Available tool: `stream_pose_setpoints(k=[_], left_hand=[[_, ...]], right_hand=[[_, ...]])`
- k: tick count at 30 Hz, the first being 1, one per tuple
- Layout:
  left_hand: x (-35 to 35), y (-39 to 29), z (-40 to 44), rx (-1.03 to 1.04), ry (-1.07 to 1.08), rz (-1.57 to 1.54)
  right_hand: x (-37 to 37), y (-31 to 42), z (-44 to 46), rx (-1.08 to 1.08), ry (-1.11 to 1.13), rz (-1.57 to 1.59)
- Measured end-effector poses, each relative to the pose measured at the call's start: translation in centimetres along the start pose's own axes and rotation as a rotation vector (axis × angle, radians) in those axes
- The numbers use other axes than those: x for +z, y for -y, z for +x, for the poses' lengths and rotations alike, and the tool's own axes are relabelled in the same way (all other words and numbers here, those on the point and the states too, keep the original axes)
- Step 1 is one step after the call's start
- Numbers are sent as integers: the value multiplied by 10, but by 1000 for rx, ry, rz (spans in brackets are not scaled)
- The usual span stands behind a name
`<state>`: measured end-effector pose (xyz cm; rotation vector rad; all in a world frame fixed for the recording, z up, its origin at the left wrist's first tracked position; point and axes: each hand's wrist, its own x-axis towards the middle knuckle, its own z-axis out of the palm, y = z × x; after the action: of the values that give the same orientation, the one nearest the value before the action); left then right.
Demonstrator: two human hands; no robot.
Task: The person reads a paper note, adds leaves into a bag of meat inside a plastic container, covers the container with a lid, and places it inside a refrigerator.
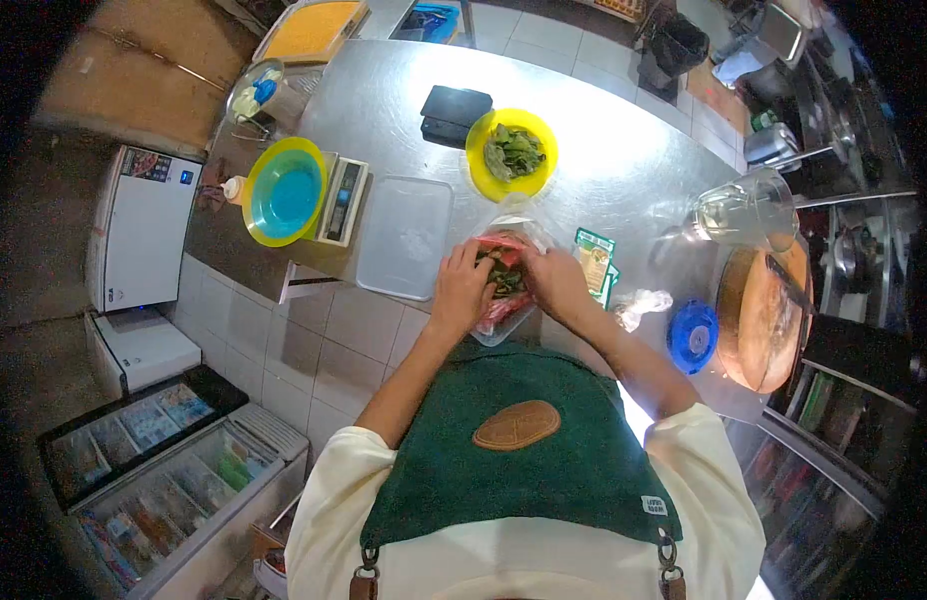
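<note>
Green apron (604, 430) hung nearest, just short of the leaf-filled red bag (505, 307), whose edges left hand (464, 286) and right hand (561, 285) grasped; it seemed light, limp, best held by the rim.

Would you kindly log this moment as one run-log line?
left hand: on bag | right hand: on bag | bag: plastic, open, leafy contents showing | yellow bowl: leaves inside

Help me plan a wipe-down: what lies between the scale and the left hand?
In the head view, a rectangular translucent lid or tray lies on the metal counter between the scale and the left hand.
</note>
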<state>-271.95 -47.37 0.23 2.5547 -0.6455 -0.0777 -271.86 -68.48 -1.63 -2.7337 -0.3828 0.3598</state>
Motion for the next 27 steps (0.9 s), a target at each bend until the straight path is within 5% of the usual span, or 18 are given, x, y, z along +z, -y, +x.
stream_pose_setpoints(k=[7,9,25,27], left_hand=[[2,1,-3,-11,-41,52],[1,0,-3,-5,-52,58],[-22,-15,-9,1,-26,-173],[-26,-16,-13,-39,-33,-148]], right_hand=[[-20,8,-5,-134,-101,99],[-8,3,-5,-296,-100,503],[12,24,8,-161,-81,127],[14,25,11,-323,-159,142]])
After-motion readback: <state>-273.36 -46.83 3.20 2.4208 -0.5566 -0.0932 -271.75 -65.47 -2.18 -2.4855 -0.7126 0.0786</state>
